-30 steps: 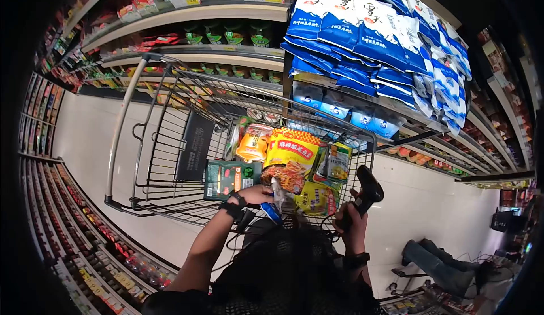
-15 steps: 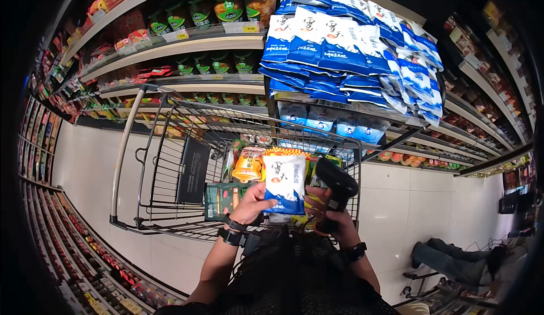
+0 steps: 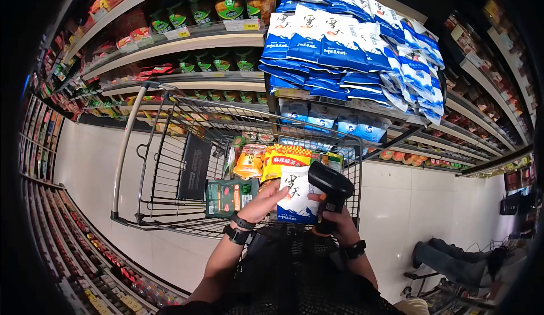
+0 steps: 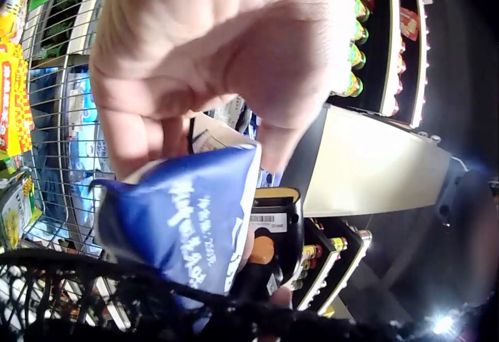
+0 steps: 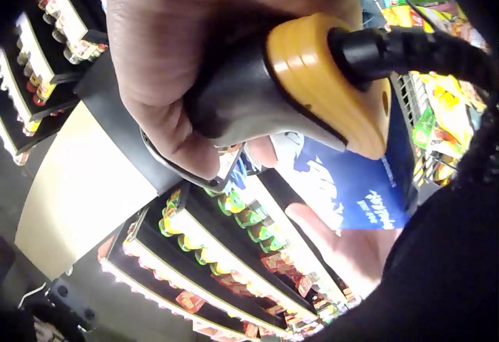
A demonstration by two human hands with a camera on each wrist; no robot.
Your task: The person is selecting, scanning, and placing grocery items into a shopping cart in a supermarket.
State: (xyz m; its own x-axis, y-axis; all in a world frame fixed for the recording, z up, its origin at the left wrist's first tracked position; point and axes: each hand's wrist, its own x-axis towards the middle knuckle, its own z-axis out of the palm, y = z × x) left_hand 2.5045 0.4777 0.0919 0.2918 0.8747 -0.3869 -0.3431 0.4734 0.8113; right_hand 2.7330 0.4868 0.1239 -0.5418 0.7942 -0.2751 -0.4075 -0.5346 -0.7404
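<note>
My left hand [image 3: 265, 203] grips a white and blue bag of salt [image 3: 296, 208] by its left side, over the near side of the shopping cart [image 3: 164, 193]. In the left wrist view the bag [image 4: 195, 217] is pinched between thumb and fingers. My right hand [image 3: 341, 224] is wrapped around the handle of a black barcode scanner [image 3: 330, 180], whose head overlaps the bag's upper right corner. The right wrist view shows the scanner's yellow-trimmed handle end [image 5: 308, 58] with a cable, and the bag [image 5: 343, 182] beyond it.
In the cart lie a yellow food pouch [image 3: 286, 159], an orange-and-white pack [image 3: 249, 162] and a dark green package [image 3: 228, 197]. Matching salt bags [image 3: 348, 43] are piled on a stand behind. Shelves of jars [image 3: 229, 7] line the back; a person's legs [image 3: 447, 261] show at right.
The left hand has lifted the salt bag from low by the cart and turned its front upward, then shifted it right. The right hand has brought the scanner left, over the bag's corner.
</note>
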